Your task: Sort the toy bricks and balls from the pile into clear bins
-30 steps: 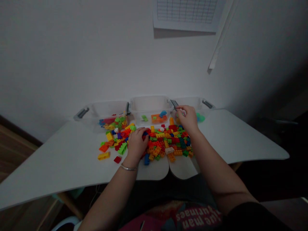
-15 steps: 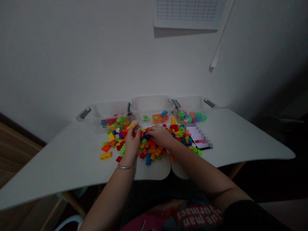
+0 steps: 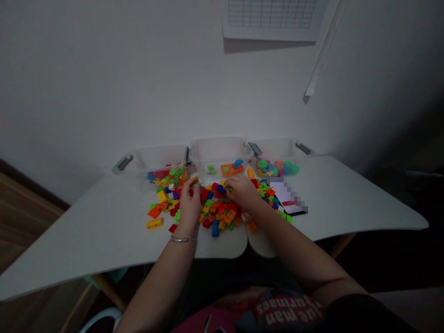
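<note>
A heap of coloured plastic building bricks [image 3: 222, 217] is spread over the white table, in red, orange, yellow, green and blue. At the heap's left part, my left hand [image 3: 190, 199] is curled, with a small green building brick [image 3: 196, 184] between thumb and fingers. My right hand [image 3: 243, 190] reaches into the back of the heap with its fingers bent together. Next to its fingertips is a blue brick [image 3: 220, 188]. What the right fingers hold, if anything, is too small and dark to make out.
Three clear plastic bins stand along the wall: the left bin [image 3: 161, 155] with mixed pieces, the middle bin [image 3: 220, 148] with a few, the right bin [image 3: 274, 147] with round pieces. A phone [image 3: 286, 196] lies right of the heap. The white table [image 3: 104, 226] has a seam at its front.
My right hand has moved slightly right and away from my left hand, uncovering more bricks between them. My left hand stays nearly in place, and green now shows between its fingers.
</note>
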`<state>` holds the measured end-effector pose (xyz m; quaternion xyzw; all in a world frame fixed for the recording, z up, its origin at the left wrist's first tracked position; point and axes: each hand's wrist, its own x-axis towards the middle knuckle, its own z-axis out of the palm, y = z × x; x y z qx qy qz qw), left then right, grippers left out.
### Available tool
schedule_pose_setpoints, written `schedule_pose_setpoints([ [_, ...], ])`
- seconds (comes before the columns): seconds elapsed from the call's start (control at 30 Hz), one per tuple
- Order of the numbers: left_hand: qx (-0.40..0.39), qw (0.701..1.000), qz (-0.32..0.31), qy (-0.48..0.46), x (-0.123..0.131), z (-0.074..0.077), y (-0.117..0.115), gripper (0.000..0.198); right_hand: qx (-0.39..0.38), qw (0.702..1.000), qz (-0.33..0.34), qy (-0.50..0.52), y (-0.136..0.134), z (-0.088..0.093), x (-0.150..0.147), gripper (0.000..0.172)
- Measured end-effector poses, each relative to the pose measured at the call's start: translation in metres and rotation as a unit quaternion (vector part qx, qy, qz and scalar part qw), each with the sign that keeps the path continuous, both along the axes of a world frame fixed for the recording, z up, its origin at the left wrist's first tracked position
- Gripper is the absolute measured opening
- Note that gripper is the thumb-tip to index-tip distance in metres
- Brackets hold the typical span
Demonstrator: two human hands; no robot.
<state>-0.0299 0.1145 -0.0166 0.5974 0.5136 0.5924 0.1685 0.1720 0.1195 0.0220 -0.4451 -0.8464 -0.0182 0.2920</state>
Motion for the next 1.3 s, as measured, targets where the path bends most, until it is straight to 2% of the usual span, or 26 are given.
schedule_pose_setpoints([
  [0.1,-0.006,0.999,0.020,-0.034,0.002,0.003,-0.001,0.032,0.000,1.000,0.003,0.015,-0.001,0.000,0.007,0.008],
  [0.3,0.008,1.000,0.017,-0.005,0.005,0.012,-0.008,0.026,-0.023,0.999,0.034,-0.003,-0.008,-0.001,0.002,0.013],
  [0.47,0.025,1.000,0.013,0.002,0.007,0.019,-0.016,0.025,-0.056,0.998,0.001,-0.014,-0.008,-0.003,-0.003,0.008],
  [0.57,0.029,0.999,0.004,0.036,0.009,0.023,-0.020,0.023,-0.058,0.998,-0.015,0.027,-0.007,-0.005,-0.003,0.006],
  [0.63,0.028,0.997,-0.009,0.068,0.010,0.024,-0.021,0.022,-0.055,0.994,-0.017,0.096,-0.006,-0.005,-0.002,0.006],
  [0.8,0.007,0.991,-0.071,0.117,0.011,0.019,-0.015,0.034,-0.090,0.964,0.039,0.246,-0.010,0.000,-0.007,0.004],
  [0.9,0.007,0.990,-0.088,0.109,0.011,0.017,-0.014,0.039,-0.103,0.951,0.058,0.284,-0.013,0.002,-0.013,0.006],
  [1.1,-0.002,0.991,-0.110,0.078,0.015,0.021,-0.019,0.032,-0.140,0.932,0.047,0.332,-0.018,0.002,-0.016,0.004],
  [1.3,-0.014,0.986,-0.144,0.082,0.016,0.020,-0.020,0.035,-0.206,0.869,0.032,0.449,-0.016,-0.006,-0.015,0.011],
])
